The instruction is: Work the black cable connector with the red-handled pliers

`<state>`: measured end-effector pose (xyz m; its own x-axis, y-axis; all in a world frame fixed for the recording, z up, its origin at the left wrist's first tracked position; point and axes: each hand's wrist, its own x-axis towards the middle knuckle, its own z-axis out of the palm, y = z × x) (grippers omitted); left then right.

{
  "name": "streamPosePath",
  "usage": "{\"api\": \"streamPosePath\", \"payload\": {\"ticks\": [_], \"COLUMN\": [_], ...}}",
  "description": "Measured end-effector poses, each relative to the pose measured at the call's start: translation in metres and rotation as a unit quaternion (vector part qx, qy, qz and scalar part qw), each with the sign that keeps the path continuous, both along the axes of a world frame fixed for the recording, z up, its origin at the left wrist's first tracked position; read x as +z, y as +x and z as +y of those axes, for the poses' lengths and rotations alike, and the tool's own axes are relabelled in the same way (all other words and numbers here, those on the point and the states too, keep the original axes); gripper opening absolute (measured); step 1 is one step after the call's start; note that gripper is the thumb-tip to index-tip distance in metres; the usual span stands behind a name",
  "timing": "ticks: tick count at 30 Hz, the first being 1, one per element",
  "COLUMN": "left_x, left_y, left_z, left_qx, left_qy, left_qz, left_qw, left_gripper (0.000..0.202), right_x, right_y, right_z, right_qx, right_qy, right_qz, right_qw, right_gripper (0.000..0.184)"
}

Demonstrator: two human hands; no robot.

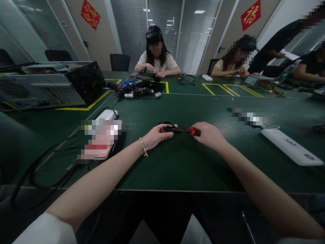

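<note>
Above the green tabletop, my left hand (pixel 160 135) is closed round a small black part (pixel 167 129), mostly covered by the fingers. My right hand (pixel 207 134) grips a hand tool (pixel 195 131) with a red and black handle. Its dark, narrow front end points left and meets the black part at my left fingertips. Whether the tool is a screwdriver or pliers I cannot make out. Another bit of black shows just behind my left fingers, too small to name.
An opened computer case (pixel 43 84) lies at the left. Phone (pixel 100 140), power bank (pixel 108 115) and looped black cables (pixel 33 169) sit left of my arms; a white power bank (pixel 289 144) lies right. Beyond are a tool pile (pixel 137 88) and a person (pixel 157 57) working opposite.
</note>
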<state>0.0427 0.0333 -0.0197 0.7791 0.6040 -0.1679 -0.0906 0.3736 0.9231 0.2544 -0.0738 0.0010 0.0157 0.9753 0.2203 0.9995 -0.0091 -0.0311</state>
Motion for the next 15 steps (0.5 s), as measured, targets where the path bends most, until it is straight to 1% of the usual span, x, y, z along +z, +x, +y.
{"api": "streamPosePath", "payload": {"ticks": [3,8,15], "left_x": [-0.0017,-0.0020,-0.0006], "left_y": [-0.0005,-0.0008,-0.0011], "left_z": [0.0012,0.0013,0.0009], "left_qx": [-0.006,-0.016,-0.014], "left_qy": [0.006,0.013,0.014], "left_qz": [-0.004,-0.008,-0.002], "left_qw": [1.000,1.000,1.000], "left_gripper": [0.039,0.039,0.039], "right_x": [0.0002,-0.0016,0.0011], "right_y": [0.0002,0.0012,0.0009], "right_z": [-0.0001,0.0006,-0.0007], "right_qx": [0.002,-0.007,0.014], "right_qy": [0.001,-0.018,0.019], "right_qz": [-0.009,0.010,-0.017], "right_qw": [1.000,1.000,1.000], "right_gripper": [0.018,0.019,0.019]}}
